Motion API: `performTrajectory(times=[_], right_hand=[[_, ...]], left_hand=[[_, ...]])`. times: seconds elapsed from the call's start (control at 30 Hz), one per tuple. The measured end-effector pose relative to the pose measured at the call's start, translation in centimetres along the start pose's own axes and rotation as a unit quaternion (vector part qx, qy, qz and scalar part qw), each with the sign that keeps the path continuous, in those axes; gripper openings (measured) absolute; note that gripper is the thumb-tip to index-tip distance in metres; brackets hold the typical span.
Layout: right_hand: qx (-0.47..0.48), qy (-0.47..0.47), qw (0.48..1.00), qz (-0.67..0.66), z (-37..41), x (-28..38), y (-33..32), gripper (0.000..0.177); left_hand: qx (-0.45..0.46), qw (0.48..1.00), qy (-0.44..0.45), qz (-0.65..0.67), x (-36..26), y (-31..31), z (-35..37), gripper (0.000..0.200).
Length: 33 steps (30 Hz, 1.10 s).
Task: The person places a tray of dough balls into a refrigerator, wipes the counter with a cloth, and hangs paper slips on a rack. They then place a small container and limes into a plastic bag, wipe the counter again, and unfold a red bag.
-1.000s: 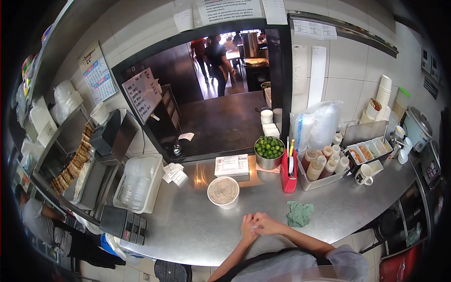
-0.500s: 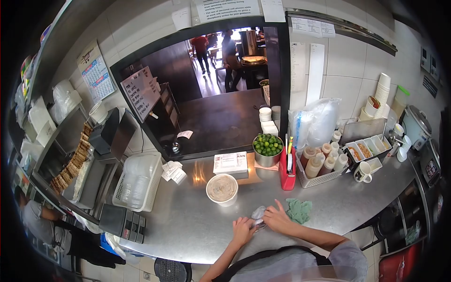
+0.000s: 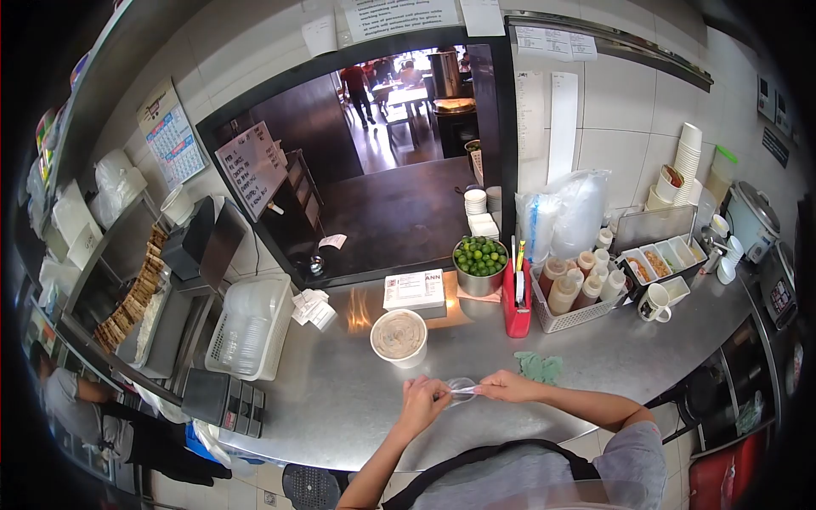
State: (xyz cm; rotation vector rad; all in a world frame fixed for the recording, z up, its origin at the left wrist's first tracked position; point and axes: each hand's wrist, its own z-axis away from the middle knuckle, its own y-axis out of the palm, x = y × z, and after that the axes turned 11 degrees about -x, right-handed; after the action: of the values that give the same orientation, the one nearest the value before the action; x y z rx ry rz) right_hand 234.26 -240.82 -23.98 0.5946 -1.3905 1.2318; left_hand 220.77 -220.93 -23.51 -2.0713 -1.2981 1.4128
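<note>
Over the front of the steel counter, my left hand is closed on one side of a small clear plastic bag. From the other side my right hand pinches the same bag, which is stretched between them. Just behind my left hand stands a round white tub with a clear lid and light brown contents. A crumpled green cloth lies to the right, behind my right wrist.
Behind the tub are a white card box, a pot of green limes and a red holder. Sauce bottles fill a basket at right. A plastic basket and grey drawers stand left. Another person is at far left.
Both hands have moved a little farther apart and slightly up, pulling the bag out between them. In the far room, a dark figure near the window has gone from view.
</note>
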Motion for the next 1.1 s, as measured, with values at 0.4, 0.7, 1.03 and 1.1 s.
performTrajectory(times=[0.4,0.7,1.03,1.1], right_hand=[[0.262,-0.169,0.787,-0.532,-3.1,3.8,5.3,0.024],[0.074,-0.449,0.884,0.108,-2.9,11.9,-6.0,0.017],[-0.193,-0.295,0.928,0.119,-3.7,5.3,-2.0,0.028],[-0.19,-0.207,0.959,0.042,-3.8,4.2,-1.4,0.031]], left_hand=[[-0.026,0.898,0.024,0.439,-8.1,-5.6,-6.3,0.011],[0.042,0.885,0.039,0.462,-4.7,-3.2,-3.9,0.012],[-0.069,0.782,-0.218,0.58,-2.9,1.4,-1.1,0.013],[-0.079,0.828,-0.242,0.5,-1.4,2.4,-0.2,0.013]])
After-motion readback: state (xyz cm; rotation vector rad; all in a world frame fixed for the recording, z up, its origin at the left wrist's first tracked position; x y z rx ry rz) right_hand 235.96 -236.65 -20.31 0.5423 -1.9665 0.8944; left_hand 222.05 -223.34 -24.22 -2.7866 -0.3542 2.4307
